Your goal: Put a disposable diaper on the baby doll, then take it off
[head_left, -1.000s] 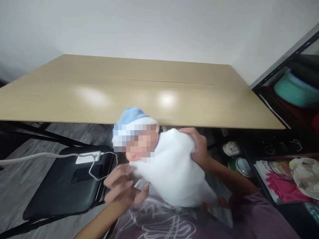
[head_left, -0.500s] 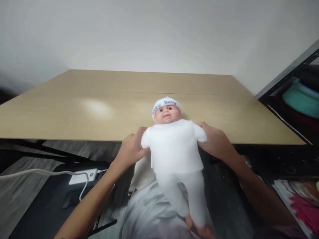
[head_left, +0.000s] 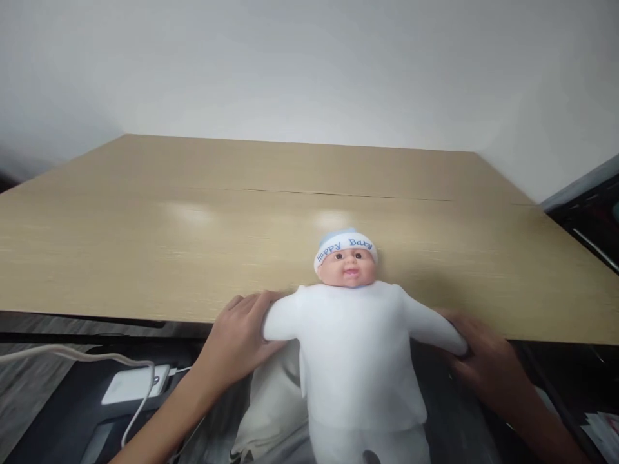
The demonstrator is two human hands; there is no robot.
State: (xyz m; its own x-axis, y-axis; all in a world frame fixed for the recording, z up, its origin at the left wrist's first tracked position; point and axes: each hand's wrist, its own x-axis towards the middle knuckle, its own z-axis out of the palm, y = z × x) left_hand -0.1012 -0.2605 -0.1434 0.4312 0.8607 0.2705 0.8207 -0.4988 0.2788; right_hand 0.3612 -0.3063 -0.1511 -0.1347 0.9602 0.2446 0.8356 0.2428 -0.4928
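Observation:
A baby doll (head_left: 360,351) in a white suit and a blue-and-white cap reading "Happy Baby" lies face up, its head on the front part of the wooden table (head_left: 193,219) and its body hanging over the edge toward me. My left hand (head_left: 236,338) grips the doll's arm on the left side. My right hand (head_left: 483,361) holds the end of the doll's other arm, stretched out to the right. Both arms of the doll are spread wide.
Below the table on the left, a white charger (head_left: 128,383) with a white cable (head_left: 62,354) lies on a dark chair seat. A beige cloth (head_left: 271,412) lies under the doll on my lap. A dark shelf frame (head_left: 587,212) stands at the right.
The doll went from tilted in front of me to lying face up with its head on the table. My hands slid from its shoulders out along its arms, spreading them.

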